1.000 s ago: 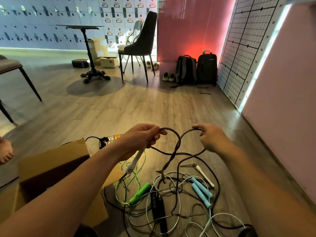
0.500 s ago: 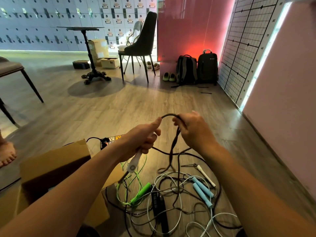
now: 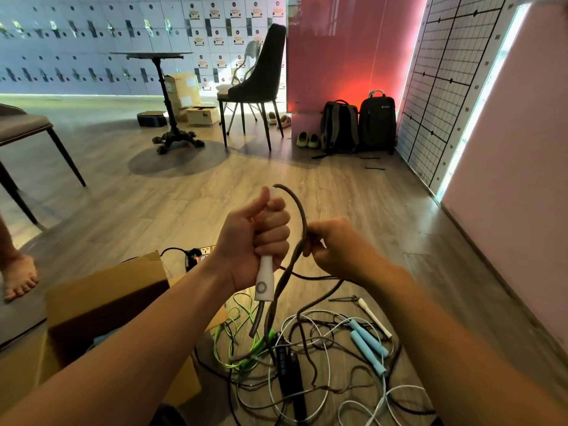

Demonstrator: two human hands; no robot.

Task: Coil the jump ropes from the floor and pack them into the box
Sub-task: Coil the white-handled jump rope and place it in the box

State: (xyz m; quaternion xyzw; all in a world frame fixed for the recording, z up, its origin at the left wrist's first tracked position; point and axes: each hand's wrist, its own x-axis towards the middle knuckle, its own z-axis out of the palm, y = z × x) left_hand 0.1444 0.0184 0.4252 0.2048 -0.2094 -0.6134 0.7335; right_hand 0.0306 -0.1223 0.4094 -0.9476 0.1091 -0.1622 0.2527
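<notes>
Wood floor (image 3: pixel 353 195), lower centre: tangled ropes (image 3: pixel 367 348) lie beside open box (image 3: pixel 107 290) at lower left. Mid-frame, left hand (image 3: pixel 255 238) now fists white handle (image 3: pixel 266 281) upright; half second ago handle hung slanted. Close beside, right hand (image 3: pixel 335 244) pinches dark rope (image 3: pixel 302 215). Coiling under way; packing pending.

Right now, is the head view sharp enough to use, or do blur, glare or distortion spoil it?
Head view: usable; right hand and dark rope are motion-smeared, left hand on the white handle is sharper, the light strip glares, wide-angle distortion bows the edges.
</notes>
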